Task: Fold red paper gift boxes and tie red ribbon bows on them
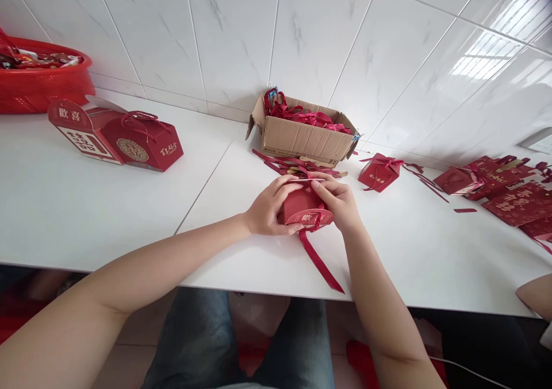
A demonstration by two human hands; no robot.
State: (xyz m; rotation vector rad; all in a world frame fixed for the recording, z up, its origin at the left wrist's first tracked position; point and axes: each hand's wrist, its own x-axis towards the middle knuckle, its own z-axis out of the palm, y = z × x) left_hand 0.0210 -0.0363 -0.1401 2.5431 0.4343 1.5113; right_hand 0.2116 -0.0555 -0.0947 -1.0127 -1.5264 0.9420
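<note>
A small red box (305, 205) with pale lettering on its rounded flap sits between both hands above the white table. My left hand (271, 208) wraps round its left side, thumb along the lower front edge. My right hand (338, 199) has its fingers pressed together at the box's upper right edge; whether they pinch the box or its ribbon is hard to tell. A red ribbon (319, 261) trails from the box toward the table's front edge. Just behind the hands, loose ribbons (280, 162) lie in front of a cardboard box.
The cardboard box (306, 136) holds more ribbons against the tiled wall. Red gift boxes (149, 145) and a red basket (47, 84) are at left. A small tied box (379, 172) and several red boxes (517, 202) stand right. Another person's arm (537, 297) shows at far right.
</note>
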